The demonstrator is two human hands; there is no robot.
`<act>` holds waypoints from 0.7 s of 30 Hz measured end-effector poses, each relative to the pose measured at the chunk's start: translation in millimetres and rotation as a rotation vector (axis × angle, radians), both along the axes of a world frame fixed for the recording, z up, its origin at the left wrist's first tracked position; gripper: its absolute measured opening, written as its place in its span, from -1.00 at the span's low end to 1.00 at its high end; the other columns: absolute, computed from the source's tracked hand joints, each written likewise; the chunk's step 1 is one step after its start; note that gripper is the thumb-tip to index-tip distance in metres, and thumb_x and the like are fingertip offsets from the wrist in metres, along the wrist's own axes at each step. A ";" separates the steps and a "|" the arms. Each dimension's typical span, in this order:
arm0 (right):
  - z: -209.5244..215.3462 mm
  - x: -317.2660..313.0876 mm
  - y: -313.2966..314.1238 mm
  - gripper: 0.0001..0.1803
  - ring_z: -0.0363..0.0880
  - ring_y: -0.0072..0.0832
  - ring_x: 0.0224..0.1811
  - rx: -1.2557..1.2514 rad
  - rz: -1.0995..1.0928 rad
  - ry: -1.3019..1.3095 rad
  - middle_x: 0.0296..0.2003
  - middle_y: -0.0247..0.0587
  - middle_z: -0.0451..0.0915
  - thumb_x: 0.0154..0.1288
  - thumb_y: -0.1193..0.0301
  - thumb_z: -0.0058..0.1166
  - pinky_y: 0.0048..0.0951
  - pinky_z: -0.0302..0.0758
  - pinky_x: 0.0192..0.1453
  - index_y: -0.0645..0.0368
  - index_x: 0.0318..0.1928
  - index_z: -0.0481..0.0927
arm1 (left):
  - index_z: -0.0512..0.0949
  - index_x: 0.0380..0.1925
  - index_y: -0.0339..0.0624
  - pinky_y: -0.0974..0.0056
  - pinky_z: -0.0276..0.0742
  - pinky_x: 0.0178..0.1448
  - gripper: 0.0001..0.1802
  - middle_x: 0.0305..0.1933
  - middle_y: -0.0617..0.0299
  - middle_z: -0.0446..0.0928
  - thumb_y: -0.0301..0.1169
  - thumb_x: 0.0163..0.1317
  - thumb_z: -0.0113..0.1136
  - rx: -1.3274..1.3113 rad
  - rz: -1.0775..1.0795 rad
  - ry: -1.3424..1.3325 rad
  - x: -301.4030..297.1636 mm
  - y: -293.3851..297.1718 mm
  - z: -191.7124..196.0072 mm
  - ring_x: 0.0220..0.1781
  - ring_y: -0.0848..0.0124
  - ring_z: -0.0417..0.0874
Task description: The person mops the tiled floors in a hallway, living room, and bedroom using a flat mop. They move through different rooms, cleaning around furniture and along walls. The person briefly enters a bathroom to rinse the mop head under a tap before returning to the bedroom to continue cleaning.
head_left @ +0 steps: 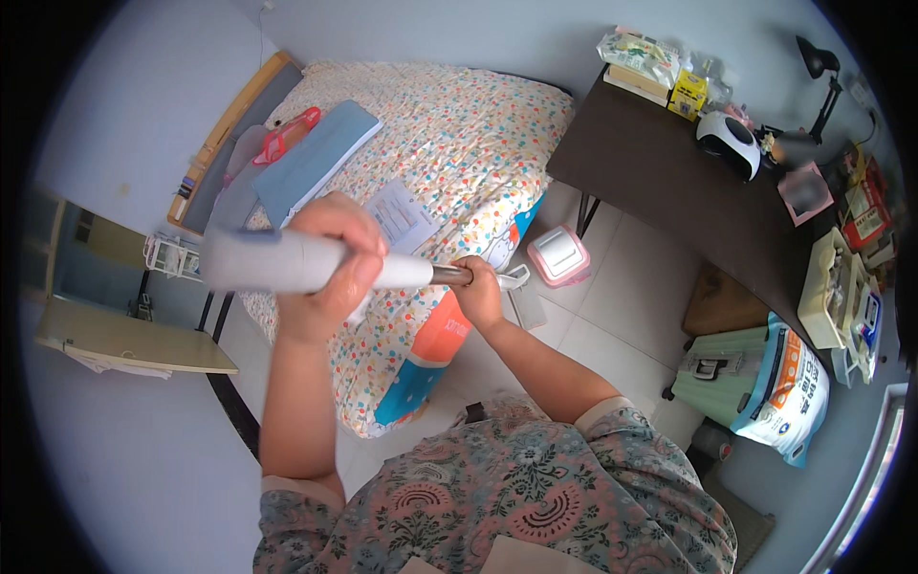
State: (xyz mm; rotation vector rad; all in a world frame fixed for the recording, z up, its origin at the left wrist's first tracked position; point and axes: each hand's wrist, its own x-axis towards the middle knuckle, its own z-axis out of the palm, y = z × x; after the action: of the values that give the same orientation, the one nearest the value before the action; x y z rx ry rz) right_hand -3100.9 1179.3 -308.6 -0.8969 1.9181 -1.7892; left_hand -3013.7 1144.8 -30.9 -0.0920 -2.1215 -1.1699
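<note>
- Above the near corner of the bed, the left hand (330, 263) has its grip clamped round the thick pale grey handle (277, 260) of a long-handled tool, fingers wrapped over the top and thumb side toward the camera.
- Further along, the right hand (478, 292) has its grip closed on the thin metal pole (449, 275) that comes out of the handle, just past the left hand.
- The tool lies roughly level across the view, its thick end pointing to the person's left; a small whitish fitting (514, 277) shows beyond the right hand, and what it is cannot be told.
- Under both hands lies the bed (459, 134), covered with a cream sheet with small coloured spots; a white paper sheet (402, 215) rests on it just behind the left hand.
- Toward the headboard lie a folded blue cloth (320, 158) and a red clothes hanger (287, 134).
- On the tiled floor beside the bed stands a small pink and white box (557, 256).
- To the right, a dark brown tabletop (650, 172) carries a white rounded appliance (729, 142), a black desk lamp (820, 67) and packets at its far end.
- Below it stand a pale green suitcase (722, 373) and a large white and blue sack (794, 392).
- The person's floral sleeves fill the lower edge.
</note>
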 end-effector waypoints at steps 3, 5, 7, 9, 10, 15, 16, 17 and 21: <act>1.7 -14.0 -1.9 -0.72 0.48 -0.17 -0.15 0.095 0.107 0.024 -0.30 -0.08 0.54 -0.02 0.48 0.20 -0.29 0.45 -0.10 0.21 -0.22 0.52 | 0.41 -0.49 -0.22 0.37 0.36 -0.28 -0.90 -0.45 0.20 0.40 -0.53 -0.03 0.13 0.128 0.123 0.043 -16.9 -8.7 -41.3 -0.41 0.46 0.43; -2.7 -19.3 -1.6 -0.73 0.50 -0.16 -0.16 0.118 0.147 0.045 -0.28 -0.04 0.54 0.01 0.45 0.19 -0.27 0.46 -0.10 0.18 -0.22 0.51 | 0.41 -0.47 -0.22 0.37 0.34 -0.25 -0.91 -0.42 0.20 0.38 -0.50 0.02 0.11 0.007 0.226 -0.067 -18.3 -14.8 -65.0 -0.39 0.48 0.41; -5.0 -23.1 -1.9 -0.75 0.50 -0.15 -0.18 0.132 0.171 0.069 -0.29 -0.02 0.53 0.02 0.44 0.17 -0.26 0.46 -0.11 0.18 -0.24 0.50 | 0.40 -0.47 -0.22 0.36 0.33 -0.27 -0.90 -0.45 0.20 0.39 -0.48 0.04 0.12 0.085 0.200 -0.091 -21.6 -14.2 -75.6 -0.41 0.48 0.38; -0.6 -25.2 -2.5 -0.77 0.50 -0.12 -0.21 0.158 0.194 0.068 -0.32 0.03 0.52 0.05 0.41 0.15 -0.25 0.46 -0.14 0.20 -0.27 0.49 | 0.36 -0.51 -0.21 0.36 0.31 -0.32 -0.89 -0.53 0.22 0.40 -0.49 0.04 0.10 0.085 0.174 -0.056 -26.9 -22.7 -87.0 -0.46 0.48 0.35; -3.4 -27.2 -5.2 -0.77 0.51 -0.12 -0.22 0.147 0.190 0.067 -0.33 0.04 0.52 0.04 0.41 0.16 -0.25 0.46 -0.15 0.20 -0.26 0.49 | 0.35 -0.53 -0.21 0.36 0.31 -0.33 -0.89 -0.55 0.23 0.40 -0.50 0.04 0.09 0.081 0.176 -0.014 -29.4 -26.7 -89.9 -0.46 0.48 0.35; -5.3 -29.1 -24.0 -0.75 0.51 -0.08 -0.27 0.065 0.228 0.084 -0.34 0.05 0.52 0.03 0.41 0.17 -0.25 0.47 -0.19 0.21 -0.27 0.47 | 0.30 -0.56 -0.20 0.36 0.30 -0.35 -0.87 -0.59 0.24 0.39 -0.53 0.04 0.05 0.119 0.191 0.126 -33.6 -48.4 -94.7 -0.48 0.48 0.33; -3.1 -29.7 -25.9 -0.75 0.52 -0.08 -0.28 0.105 0.233 0.094 -0.34 0.05 0.52 0.03 0.41 0.17 -0.25 0.46 -0.20 0.22 -0.27 0.47 | 0.29 -0.55 -0.19 0.36 0.29 -0.35 -0.87 -0.59 0.24 0.38 -0.54 0.04 0.06 0.115 0.179 0.147 -33.3 -52.0 -96.2 -0.48 0.48 0.32; -1.2 -29.2 -27.0 -0.75 0.52 -0.08 -0.28 0.145 0.237 0.104 -0.34 0.05 0.52 0.03 0.41 0.17 -0.25 0.46 -0.20 0.22 -0.27 0.46 | 0.29 -0.55 -0.19 0.36 0.29 -0.35 -0.86 -0.59 0.24 0.38 -0.54 0.03 0.06 0.112 0.167 0.167 -33.0 -55.0 -97.6 -0.48 0.48 0.32; 5.6 -24.8 -32.7 -0.75 0.52 -0.09 -0.27 0.171 0.258 0.091 -0.35 0.05 0.51 0.03 0.42 0.17 -0.23 0.45 -0.20 0.23 -0.28 0.44 | 0.26 -0.55 -0.18 0.33 0.26 -0.37 -0.83 -0.62 0.24 0.33 -0.58 -0.01 0.06 0.058 0.112 0.205 -31.2 -68.2 -100.0 -0.50 0.46 0.27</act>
State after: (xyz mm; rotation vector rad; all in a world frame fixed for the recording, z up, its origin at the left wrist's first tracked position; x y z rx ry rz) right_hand -3125.7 1146.6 -303.0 -1.1231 1.8781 -1.4370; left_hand -3044.8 1076.6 -130.9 -0.0631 -1.8880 -1.1063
